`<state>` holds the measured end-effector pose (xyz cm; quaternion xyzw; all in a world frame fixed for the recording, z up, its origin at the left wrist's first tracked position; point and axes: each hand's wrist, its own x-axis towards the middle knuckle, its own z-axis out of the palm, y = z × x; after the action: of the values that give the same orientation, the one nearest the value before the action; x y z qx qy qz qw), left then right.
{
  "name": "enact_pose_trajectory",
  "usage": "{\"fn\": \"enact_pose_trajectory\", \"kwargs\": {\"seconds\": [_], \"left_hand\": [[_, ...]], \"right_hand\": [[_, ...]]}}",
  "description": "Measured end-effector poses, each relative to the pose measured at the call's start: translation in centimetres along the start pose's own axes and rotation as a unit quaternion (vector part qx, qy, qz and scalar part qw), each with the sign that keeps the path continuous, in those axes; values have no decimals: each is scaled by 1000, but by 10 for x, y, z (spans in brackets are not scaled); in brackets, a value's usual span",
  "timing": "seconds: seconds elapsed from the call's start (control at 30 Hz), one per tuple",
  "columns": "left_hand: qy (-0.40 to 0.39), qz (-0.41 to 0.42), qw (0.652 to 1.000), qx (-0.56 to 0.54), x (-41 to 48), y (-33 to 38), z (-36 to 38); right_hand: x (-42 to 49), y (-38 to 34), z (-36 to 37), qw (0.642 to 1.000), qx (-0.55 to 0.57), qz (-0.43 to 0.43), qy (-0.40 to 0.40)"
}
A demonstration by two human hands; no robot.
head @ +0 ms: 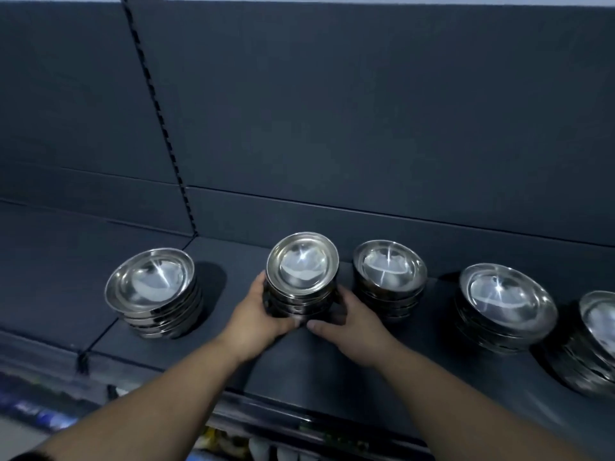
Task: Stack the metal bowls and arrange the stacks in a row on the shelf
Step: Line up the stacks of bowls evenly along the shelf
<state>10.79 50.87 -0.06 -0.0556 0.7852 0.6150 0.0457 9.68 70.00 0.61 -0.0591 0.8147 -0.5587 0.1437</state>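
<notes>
Both hands are on the centre stack (302, 277) of metal bowls. The left hand (256, 316) wraps the stack's left side, fingers curled round the nested rims. The right hand (352, 327) clamps the right side, thumb lying along the base at the front. So it's a two-handed grip, with the thumbs almost meeting under the stack's near edge. The stack sits low over the dark shelf (332, 377), its top bowl tipped a little toward the camera. Whether the base touches the shelf, I cannot tell.

Every stack is bowls nested inside bowls, and each top bowl shows bare shiny metal with a glint of light.

Along the row, the left stack (153, 291) stands well apart from the held one, leaning slightly, its rims fanned down the side. The third stack (389, 277) is just beside the right hand, close to the held stack. The fourth stack (506, 302) stands further right with a gap between. The fifth stack (599, 337) is cut off by the frame's right edge.

Below the shelf's front lip, blurred goods (233, 440) show on a lower level.
</notes>
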Motion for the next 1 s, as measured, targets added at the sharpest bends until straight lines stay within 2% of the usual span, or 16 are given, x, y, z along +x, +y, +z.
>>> {"fn": "enact_pose_trajectory", "kwargs": {"seconds": [0.17, 0.33, 0.53, 0.67, 1.0], "left_hand": [[8, -1, 1000, 7, -15, -3, -15], [10, -6, 999, 51, -33, -6, -38], [8, 34, 994, 104, -32, 1, -56], [9, 62, 989, 136, -27, 4, -60], [5, 76, 992, 103, -17, 7, -67]], "right_hand": [[-5, 5, 13, 999, 32, 0, -3], [-24, 6, 33, 1000, 18, 9, 16], [-23, -13, 33, 994, -75, -22, 78], [-13, -24, 33, 993, -84, -56, 68], [-7, -32, 32, 989, -91, -79, 89]]}}
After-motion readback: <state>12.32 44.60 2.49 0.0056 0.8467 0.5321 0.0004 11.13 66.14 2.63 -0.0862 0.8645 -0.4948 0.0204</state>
